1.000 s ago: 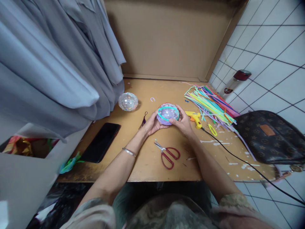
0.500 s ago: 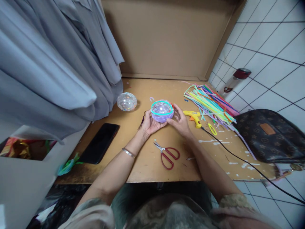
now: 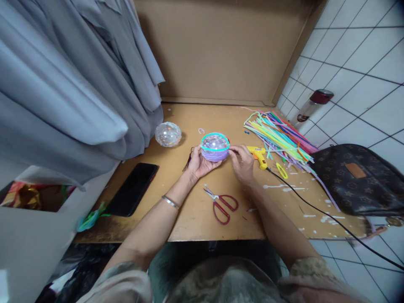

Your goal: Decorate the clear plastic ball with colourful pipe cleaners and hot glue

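Note:
A small clear bowl (image 3: 215,155), wrapped outside in lilac fuzzy strands with a turquoise ring round its rim, rests in my left hand (image 3: 200,165). My left fingers cup it from the left and below. At the bowl's right edge is my right hand (image 3: 242,162), thumb and forefinger pinched together against its side; what lies between the fingertips is too small to make out. A bit of red shows at the rim above them. Beside my left fingers hangs a dark tassel (image 3: 188,160). Red-handled scissors (image 3: 221,205) lie partly open in front of the bowl.
Another clear bowl (image 3: 168,134) sits left, above a black phone (image 3: 131,189). At right are a yellow glue gun (image 3: 260,158) with a black cord, a yellow hair clip (image 3: 281,170), a pile of coloured pipe cleaners (image 3: 277,134), a bottle (image 3: 307,110) and a brown bag (image 3: 360,181).
My right hand has drawn back slightly from around the bowl, its spread fingers closing into a pinch at the right side. My left hand and the bowl stay almost in place.

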The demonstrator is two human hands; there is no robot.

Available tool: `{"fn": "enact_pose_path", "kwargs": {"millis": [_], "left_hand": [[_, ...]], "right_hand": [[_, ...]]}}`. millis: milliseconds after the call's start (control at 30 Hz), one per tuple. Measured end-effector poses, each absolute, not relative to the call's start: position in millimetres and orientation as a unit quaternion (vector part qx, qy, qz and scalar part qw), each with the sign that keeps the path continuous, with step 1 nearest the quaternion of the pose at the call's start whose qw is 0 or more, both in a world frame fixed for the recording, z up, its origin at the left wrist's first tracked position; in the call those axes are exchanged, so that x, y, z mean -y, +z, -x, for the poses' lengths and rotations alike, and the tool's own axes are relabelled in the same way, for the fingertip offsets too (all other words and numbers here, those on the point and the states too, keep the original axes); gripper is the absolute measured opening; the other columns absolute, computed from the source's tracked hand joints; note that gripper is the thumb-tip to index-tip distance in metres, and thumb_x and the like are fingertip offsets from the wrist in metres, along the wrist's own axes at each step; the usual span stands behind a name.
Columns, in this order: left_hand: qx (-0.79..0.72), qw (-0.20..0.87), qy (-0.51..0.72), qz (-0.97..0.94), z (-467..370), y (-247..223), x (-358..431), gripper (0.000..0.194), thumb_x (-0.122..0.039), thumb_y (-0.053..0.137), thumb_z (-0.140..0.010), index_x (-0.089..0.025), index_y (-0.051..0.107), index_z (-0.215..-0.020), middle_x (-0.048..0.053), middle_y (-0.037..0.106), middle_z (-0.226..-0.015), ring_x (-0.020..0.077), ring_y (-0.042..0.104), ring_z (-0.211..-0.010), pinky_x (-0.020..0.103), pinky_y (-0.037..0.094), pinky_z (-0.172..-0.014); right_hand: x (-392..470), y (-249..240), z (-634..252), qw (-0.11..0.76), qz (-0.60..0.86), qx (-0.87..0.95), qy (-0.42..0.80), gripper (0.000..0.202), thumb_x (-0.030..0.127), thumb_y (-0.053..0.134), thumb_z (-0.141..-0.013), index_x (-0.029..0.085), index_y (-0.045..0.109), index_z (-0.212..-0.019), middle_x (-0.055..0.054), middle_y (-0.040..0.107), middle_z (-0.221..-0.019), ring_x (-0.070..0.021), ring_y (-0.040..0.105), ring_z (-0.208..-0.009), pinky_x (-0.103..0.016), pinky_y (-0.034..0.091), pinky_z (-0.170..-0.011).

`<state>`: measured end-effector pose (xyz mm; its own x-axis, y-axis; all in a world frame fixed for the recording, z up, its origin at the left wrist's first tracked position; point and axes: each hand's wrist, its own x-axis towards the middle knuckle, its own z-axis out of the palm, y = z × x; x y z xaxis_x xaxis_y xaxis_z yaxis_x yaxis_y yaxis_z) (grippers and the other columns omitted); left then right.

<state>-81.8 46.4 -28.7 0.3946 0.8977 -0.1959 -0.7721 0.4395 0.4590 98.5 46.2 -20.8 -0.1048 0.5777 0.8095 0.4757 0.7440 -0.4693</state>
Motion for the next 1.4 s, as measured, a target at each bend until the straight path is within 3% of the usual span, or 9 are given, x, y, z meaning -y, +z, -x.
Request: {"fn": "enact_pose_path", "kwargs": {"millis": [300,500,700,1100,1400], "left_hand": [[-0.224,0.812,0.51,-0.174,82.5,-27.0,-45.6,0.053,-0.051,0.034,-0.098,-0.013,0.06,-0.125,0.015,0.075,-0.104,0.026,0.073,-0.092,0.034,0.062,-0.072],[-0.226,0.81,0.509,-0.183,83.6,-25.5,-44.7,0.053,-0.051,0.034,-0.098,-0.015,0.06,-0.127,0.015,0.076,-0.104,0.0258,0.073,-0.092,0.035,0.061,-0.072],[-0.221,0.817,0.498,-0.188,85.4,-25.5,-43.7,0.052,-0.052,0.037,-0.097,-0.017,0.059,-0.129,0.015,0.075,-0.108,0.0262,0.073,-0.094,0.037,0.061,-0.074],[-0.236,0.813,0.491,-0.207,84.9,-26.3,-42.1,0.054,-0.051,0.035,-0.097,-0.015,0.06,-0.129,0.019,0.075,-0.111,0.0297,0.073,-0.101,0.041,0.062,-0.077],[-0.234,0.811,0.498,-0.201,87.3,-23.7,-42.5,0.058,-0.053,0.036,-0.097,-0.013,0.06,-0.13,0.02,0.075,-0.112,0.0295,0.074,-0.1,0.036,0.063,-0.071]], "right_hand": [[-52.9,-28.5,-104.3,0.542,0.35,0.764,-0.003,0.019,0.029,0.051,-0.102,0.023,0.07,-0.1,-0.007,0.074,-0.09,-0.0214,0.07,-0.085,-0.037,0.058,-0.082],[-50.9,-26.1,-104.1,0.536,0.356,0.765,0.013,0.023,0.03,0.048,-0.103,0.026,0.07,-0.097,-0.009,0.073,-0.091,-0.0235,0.07,-0.089,-0.04,0.059,-0.084],[-51.3,-23.0,-105.1,0.538,0.344,0.769,-0.002,0.028,0.034,0.043,-0.104,0.024,0.069,-0.1,-0.013,0.071,-0.12,-0.025,0.069,-0.115,-0.046,0.059,-0.098],[-53.5,-24.3,-109.8,0.529,0.333,0.781,-0.001,0.029,0.034,0.042,-0.104,0.026,0.069,-0.096,-0.01,0.077,-0.097,-0.0238,0.074,-0.098,-0.043,0.062,-0.091],[-49.6,-18.0,-108.8,0.505,0.31,0.805,0.033,0.026,0.032,0.046,-0.103,0.025,0.071,-0.106,-0.011,0.077,-0.108,-0.0252,0.073,-0.109,-0.046,0.06,-0.099]]}}
